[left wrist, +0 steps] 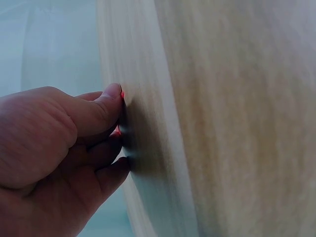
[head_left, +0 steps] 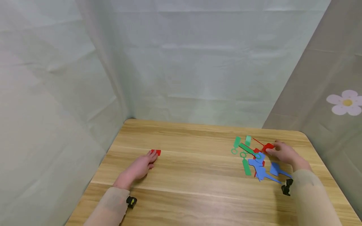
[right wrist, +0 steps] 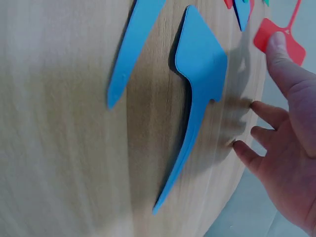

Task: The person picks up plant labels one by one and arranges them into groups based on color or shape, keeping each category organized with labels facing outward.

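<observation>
Left hand (head_left: 139, 168) lies low on the light wooden table (head_left: 198, 188), fingers reaching forward to a small flat red plastic tag (head_left: 156, 152) that sits alone on the table's left side, well apart from the rest. In the left wrist view the thumb and fingers are curled together at the surface with slivers of red (left wrist: 120, 129) between the tips, so it reads as a pinch on the tag's edge, probably because a piece this flat gives nothing else to grip.

Right hand (head_left: 284, 153) is at the mixed pile of flat plastic tags (head_left: 254, 157) on the right: green looped strips (head_left: 244, 153), blue arrow-shaped tags (head_left: 264, 171), a few red ones. Its fingers are loosely spread, not closed. The thumb tip presses down on a red square tag with a thin tail (right wrist: 279, 40) at the pile's far edge, likely pinning it for a slide rather than lifting it. The other fingers (right wrist: 264, 111) hover just off the wood beside a large blue pointed tag (right wrist: 195, 94), which lies flat and untouched.

Pale cloth walls (head_left: 183, 62) surround the table; one has a flower print (head_left: 346, 102).
</observation>
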Tool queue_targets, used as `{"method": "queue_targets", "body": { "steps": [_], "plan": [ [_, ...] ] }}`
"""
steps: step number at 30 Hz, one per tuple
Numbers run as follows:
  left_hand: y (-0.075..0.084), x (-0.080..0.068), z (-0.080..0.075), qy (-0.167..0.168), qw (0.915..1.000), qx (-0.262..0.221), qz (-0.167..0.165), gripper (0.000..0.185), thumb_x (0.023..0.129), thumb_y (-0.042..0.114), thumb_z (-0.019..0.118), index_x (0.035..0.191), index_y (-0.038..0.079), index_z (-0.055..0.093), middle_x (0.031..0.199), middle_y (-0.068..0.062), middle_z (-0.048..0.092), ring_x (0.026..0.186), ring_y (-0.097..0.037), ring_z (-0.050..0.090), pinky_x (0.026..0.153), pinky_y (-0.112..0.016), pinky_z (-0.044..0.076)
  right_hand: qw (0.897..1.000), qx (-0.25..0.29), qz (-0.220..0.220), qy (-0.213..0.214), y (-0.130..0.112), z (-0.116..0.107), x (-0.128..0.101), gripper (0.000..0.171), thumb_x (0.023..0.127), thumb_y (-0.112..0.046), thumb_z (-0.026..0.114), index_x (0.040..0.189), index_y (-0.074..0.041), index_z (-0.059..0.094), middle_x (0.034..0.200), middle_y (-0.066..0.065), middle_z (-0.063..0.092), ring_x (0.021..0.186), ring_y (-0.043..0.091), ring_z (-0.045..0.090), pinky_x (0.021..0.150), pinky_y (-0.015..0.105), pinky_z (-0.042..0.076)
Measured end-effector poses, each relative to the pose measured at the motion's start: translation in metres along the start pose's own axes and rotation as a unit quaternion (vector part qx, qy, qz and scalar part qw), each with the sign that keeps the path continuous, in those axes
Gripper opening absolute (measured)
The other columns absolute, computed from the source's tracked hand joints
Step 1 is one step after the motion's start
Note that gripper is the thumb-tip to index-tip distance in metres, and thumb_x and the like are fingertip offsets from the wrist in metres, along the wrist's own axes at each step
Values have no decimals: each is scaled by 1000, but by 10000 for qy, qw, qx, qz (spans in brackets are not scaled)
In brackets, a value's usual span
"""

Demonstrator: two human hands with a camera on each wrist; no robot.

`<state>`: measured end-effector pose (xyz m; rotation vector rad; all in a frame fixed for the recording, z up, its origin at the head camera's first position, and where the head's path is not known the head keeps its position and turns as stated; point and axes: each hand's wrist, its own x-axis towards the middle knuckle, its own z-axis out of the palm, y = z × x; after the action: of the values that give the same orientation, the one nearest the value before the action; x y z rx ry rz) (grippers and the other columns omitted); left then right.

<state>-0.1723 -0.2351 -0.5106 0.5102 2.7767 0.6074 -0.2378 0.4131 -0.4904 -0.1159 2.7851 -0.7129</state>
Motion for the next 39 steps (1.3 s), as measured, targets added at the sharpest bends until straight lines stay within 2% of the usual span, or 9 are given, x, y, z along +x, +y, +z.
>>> {"method": "queue_targets", "body": {
  "steps": [2,6,11,19,25,31,33,36,39],
  "plan": [
    [0,0,-1,9,10000,30,17,53,105,-1,63,155,-7,48,167,-26,36,155,-47,31,122,-60,32,9998,120,65,173,0,0,-2,75,109,-49,60,140,19,51,156,52,24,136,72,32,107,80,35],
    [1,0,-1,44,10000,47,39,53,104,-2,64,154,-8,49,167,-25,37,155,-46,32,122,-60,32,9980,392,107,474,-1,1,-4,74,110,-52,56,139,16,53,157,49,27,136,70,35,105,80,37],
    [2,0,-2,54,10000,15,12,52,104,-3,63,154,-8,50,167,-25,37,155,-46,31,123,-60,32,9913,987,177,847,-4,4,-7,66,111,-51,53,131,11,54,161,43,29,142,69,29,110,81,31],
    [0,0,-2,50,10000,53,35,52,104,-3,63,154,-8,50,167,-25,37,155,-46,32,122,-59,33,9739,1896,331,1204,-12,7,-8,77,113,-52,44,154,13,39,160,43,32,144,64,31,113,80,30],
    [0,1,-1,-18,9999,104,81,53,105,-2,63,155,-8,48,167,-26,36,154,-47,32,122,-60,33,9663,2076,199,1512,-22,10,-8,66,111,-51,53,139,8,56,154,34,47,129,51,44,98,60,42],
    [-2,1,1,-19,9999,133,98,53,104,-1,64,155,-8,49,165,-27,38,154,-48,32,121,-60,34,9668,2079,-304,1457,-37,11,-4,53,106,-46,66,117,6,69,162,22,47,151,49,37,117,62,39],
    [-3,1,2,-9,9998,150,109,53,104,-1,64,155,-7,49,165,-27,38,154,-48,33,121,-60,35,9665,2108,-370,1420,-42,12,-3,52,104,-46,70,116,5,71,162,19,48,151,48,39,118,48,44],
    [-3,1,2,8,9998,154,112,53,104,-1,64,155,-7,49,165,-27,38,154,-48,33,121,-59,35,9665,2107,-484,1380,-50,14,-2,51,101,-45,74,114,4,74,160,17,52,146,47,47,103,21,48],
    [-3,1,2,5,9999,128,82,53,104,-2,63,155,-7,49,166,-26,37,154,-47,32,122,-59,34,9648,2199,-573,1325,-59,16,-1,49,100,-44,77,111,3,75,158,17,54,142,45,52,90,9,45]
  ]
}}
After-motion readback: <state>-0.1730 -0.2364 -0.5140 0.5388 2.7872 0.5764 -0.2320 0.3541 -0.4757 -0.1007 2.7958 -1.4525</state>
